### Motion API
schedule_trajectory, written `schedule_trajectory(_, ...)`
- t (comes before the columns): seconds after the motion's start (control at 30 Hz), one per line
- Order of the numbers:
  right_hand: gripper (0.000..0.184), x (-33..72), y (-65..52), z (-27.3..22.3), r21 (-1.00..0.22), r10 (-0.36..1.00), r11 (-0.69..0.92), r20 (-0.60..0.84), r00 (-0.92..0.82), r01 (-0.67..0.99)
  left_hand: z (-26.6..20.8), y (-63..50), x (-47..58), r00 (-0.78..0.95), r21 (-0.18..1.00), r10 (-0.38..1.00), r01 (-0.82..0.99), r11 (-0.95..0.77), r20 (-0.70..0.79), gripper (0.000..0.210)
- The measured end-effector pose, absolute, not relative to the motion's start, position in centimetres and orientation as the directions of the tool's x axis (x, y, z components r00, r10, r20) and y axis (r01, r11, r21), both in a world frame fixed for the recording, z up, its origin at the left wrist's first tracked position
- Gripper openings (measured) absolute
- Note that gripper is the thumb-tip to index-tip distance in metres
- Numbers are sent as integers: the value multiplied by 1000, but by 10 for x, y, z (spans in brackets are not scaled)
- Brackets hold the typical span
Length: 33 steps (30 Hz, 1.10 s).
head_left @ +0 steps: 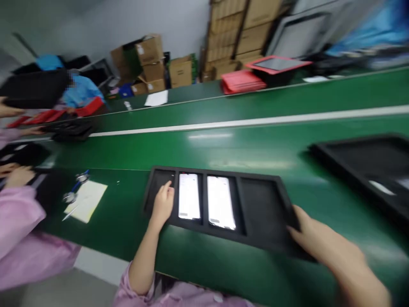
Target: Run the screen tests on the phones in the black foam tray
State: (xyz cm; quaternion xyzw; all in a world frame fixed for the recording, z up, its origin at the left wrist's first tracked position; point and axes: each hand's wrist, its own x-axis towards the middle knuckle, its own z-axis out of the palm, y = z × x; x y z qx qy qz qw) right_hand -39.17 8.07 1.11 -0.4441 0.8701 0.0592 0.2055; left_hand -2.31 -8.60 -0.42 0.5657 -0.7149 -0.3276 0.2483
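Observation:
A long black tray (223, 234) with several compartments lies at a slant on the green work surface. Two phones with bright white screens, a left phone (189, 196) and a right phone (221, 202), rest side by side in its middle compartments. My left hand (163, 201) is over the leftmost compartment, its fingers partly stretched and touching the tray or something dark in it; I cannot tell which. At the tray's right end, my right hand (309, 230) grips the rim, thumb on the near side. The rightmost compartment (263, 209) shows only its dark floor.
Another black tray (358, 162) stands at right. Left are a paper sheet (87, 200), a pen (70, 212) and a blue cord (76, 186). A co-worker's hand (19, 175) and pink sleeve are farther left. Red trays (243, 82) and cardboard boxes (150, 53) stand behind.

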Motion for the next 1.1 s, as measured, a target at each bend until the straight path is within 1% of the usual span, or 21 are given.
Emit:
schedule_trajectory(0.03,34,-383,81,24,-27,-705,616,-467,-535,-788,-6,-87,-21,-251,754,-968,-638,157,-11,51)
schedule_trajectory(0.1,30,-369,76,46,10,-714,586,-467,-522,-810,-7,-87,-18,-281,766,-960,-618,176,-6,48)
schedule_trajectory(0.13,31,-366,74,53,30,-692,606,-473,-546,-795,-7,-87,-16,-294,768,-956,-615,179,-13,46)
schedule_trajectory(0.23,31,-366,77,59,69,-656,636,-476,-586,-768,-5,-83,-14,-317,738,-947,-651,176,-54,44)
schedule_trajectory(0.27,30,-368,81,57,61,-674,635,-443,-591,-770,-4,-81,-15,-319,720,-946,-670,182,-58,44)
schedule_trajectory(0.3,30,-369,84,55,27,-720,625,-366,-590,-780,-3,-79,-17,-323,701,-945,-686,193,-56,44)
schedule_trajectory(0.33,31,-369,86,52,-45,-784,598,-241,-572,-800,-3,-77,-18,-329,681,-943,-701,211,-46,43)
schedule_trajectory(0.37,32,-367,86,49,-147,-847,532,-71,-527,-834,-4,-75,-20,-337,659,-941,-714,235,-30,42)
schedule_trajectory(0.4,32,-362,83,45,-251,-889,408,112,-445,-878,-5,-74,-22,-347,633,-938,-729,260,-14,41)
schedule_trajectory(0.43,32,-356,79,40,-324,-903,237,273,-330,-916,-6,-73,-24,-353,607,-935,-745,277,-6,41)
schedule_trajectory(0.47,31,-348,73,34,-354,-899,54,389,-199,-934,-7,-72,-25,-356,585,-934,-761,282,-13,41)
schedule_trajectory(0.5,29,-339,66,28,-349,-886,-107,458,-70,-931,-8,-71,-25,-354,571,-935,-775,273,-33,40)
schedule_trajectory(0.53,29,-329,59,21,-327,-870,-228,491,41,-917,-8,-70,-25,-348,564,-936,-785,257,-58,38)
schedule_trajectory(0.57,28,-320,54,13,-303,-858,-305,498,123,-903,-8,-69,-24,-344,564,-936,-789,243,-78,37)
schedule_trajectory(0.63,27,-305,47,0,-285,-852,-364,487,193,-887,-8,-66,-24,-354,561,-931,-789,250,-83,38)
schedule_trajectory(0.77,26,-295,46,-13,-323,-885,-387,393,250,-863,-7,-59,-29,-386,470,-923,-816,336,-9,48)
schedule_trajectory(0.87,31,-299,48,-12,-338,-896,-386,358,262,-858,-8,-54,-36,-366,381,-931,-859,343,13,59)
schedule_trajectory(0.93,37,-304,49,-9,-345,-891,-376,388,234,-860,-9,-53,-38,-349,355,-937,-874,330,12,72)
schedule_trajectory(1.0,47,-311,51,-5,-375,-879,-348,449,160,-859,-9,-53,-38,-351,372,-936,-868,329,11,77)
schedule_trajectory(1.03,51,-314,52,-4,-405,-870,-327,482,105,-854,-9,-54,-36,-356,396,-934,-857,331,10,73)
schedule_trajectory(1.1,56,-320,54,-2,-476,-849,-289,529,-8,-831,-9,-57,-33,-370,464,-929,-823,328,2,56)
